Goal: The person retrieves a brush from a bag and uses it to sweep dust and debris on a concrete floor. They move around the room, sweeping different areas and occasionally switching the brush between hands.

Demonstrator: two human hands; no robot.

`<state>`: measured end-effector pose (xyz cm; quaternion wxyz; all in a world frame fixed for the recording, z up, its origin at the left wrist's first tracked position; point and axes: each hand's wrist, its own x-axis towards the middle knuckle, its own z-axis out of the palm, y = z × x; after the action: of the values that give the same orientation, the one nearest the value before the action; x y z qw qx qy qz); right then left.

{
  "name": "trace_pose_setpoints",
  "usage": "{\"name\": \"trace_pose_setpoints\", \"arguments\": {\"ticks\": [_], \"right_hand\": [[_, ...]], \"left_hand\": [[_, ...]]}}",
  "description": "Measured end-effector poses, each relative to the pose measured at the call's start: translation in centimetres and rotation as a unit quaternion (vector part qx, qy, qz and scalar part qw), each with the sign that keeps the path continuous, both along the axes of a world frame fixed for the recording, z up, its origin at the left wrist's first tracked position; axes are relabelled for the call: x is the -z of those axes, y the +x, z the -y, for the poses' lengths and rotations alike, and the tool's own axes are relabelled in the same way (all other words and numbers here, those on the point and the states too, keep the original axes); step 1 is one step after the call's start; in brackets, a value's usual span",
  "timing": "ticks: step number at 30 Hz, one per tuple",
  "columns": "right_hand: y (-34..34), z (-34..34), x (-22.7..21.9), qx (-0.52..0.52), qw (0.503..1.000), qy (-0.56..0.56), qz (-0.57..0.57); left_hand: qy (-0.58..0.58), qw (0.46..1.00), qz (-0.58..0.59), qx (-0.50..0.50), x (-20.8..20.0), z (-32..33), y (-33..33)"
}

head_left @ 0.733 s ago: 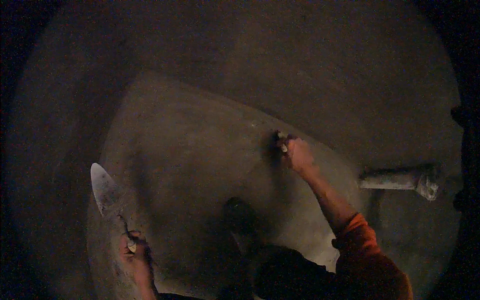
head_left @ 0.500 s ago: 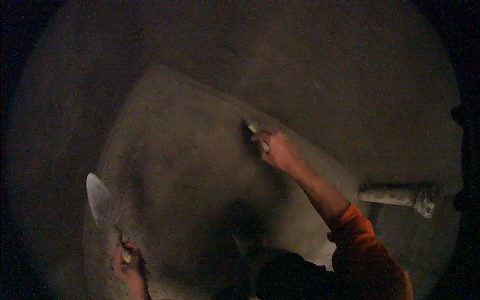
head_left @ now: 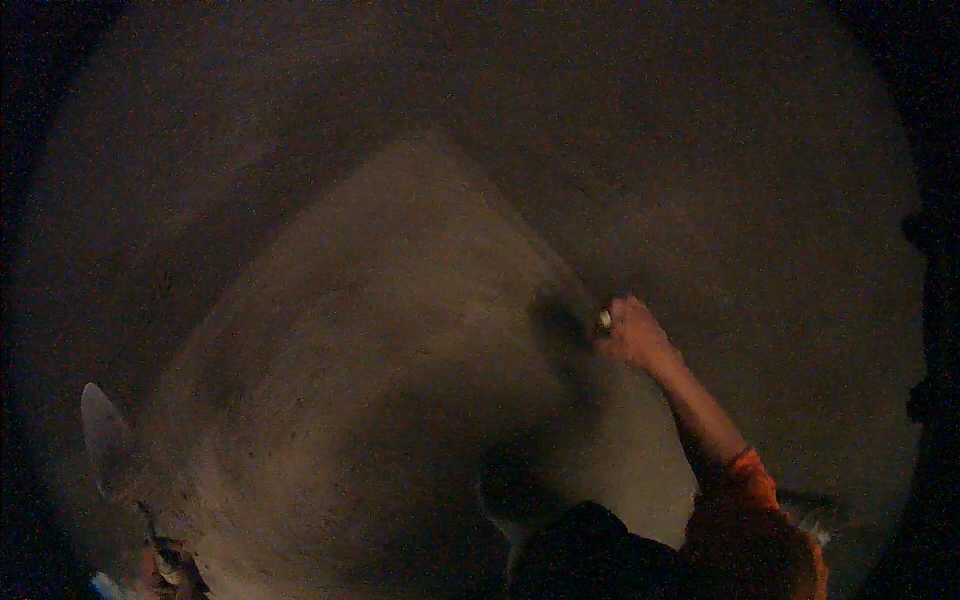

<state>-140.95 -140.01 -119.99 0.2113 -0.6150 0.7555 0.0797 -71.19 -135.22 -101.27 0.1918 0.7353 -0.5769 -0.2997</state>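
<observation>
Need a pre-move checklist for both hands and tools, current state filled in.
1. Left hand closed on the trowel handle: ok, though dim and close to the picture's lower edge.
2. Trowel blade clear of the right hand: ok, they are far apart.
3. Right hand closed on its pale-ended tool: ok.
4. That tool's working end visible: not ok, lost in the dark.
5. Trowel blade touching the lighter surface: cannot tell.
6. Lighting at the right hand: not ok, deep shadow beside it.
</observation>
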Motion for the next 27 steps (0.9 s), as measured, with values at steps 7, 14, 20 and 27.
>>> {"name": "trace_pose_setpoints", "arguments": {"ticks": [7,14,20,27], "right_hand": [[-5.8,1.8,-0.1,-0.162,0.966,-0.143,0.145],[-10.1,12.0,-2.3,-0.172,0.981,0.086,-0.002],[-7.3,20.9,-4.9,-0.246,0.95,-0.02,0.191],[-9.5,18.1,-4.4,-0.205,0.958,0.196,0.049]], "left_hand": [[0.172,0.841,-0.317,-0.403,1.6,-1.1,-1.5],[0.011,0.97,-0.154,-0.186,5.7,-0.8,-3.1],[0.076,0.647,-0.649,-0.393,8.8,-2.7,4.9],[0.099,0.757,-0.513,-0.392,5.5,-4.3,-0.6]]}}
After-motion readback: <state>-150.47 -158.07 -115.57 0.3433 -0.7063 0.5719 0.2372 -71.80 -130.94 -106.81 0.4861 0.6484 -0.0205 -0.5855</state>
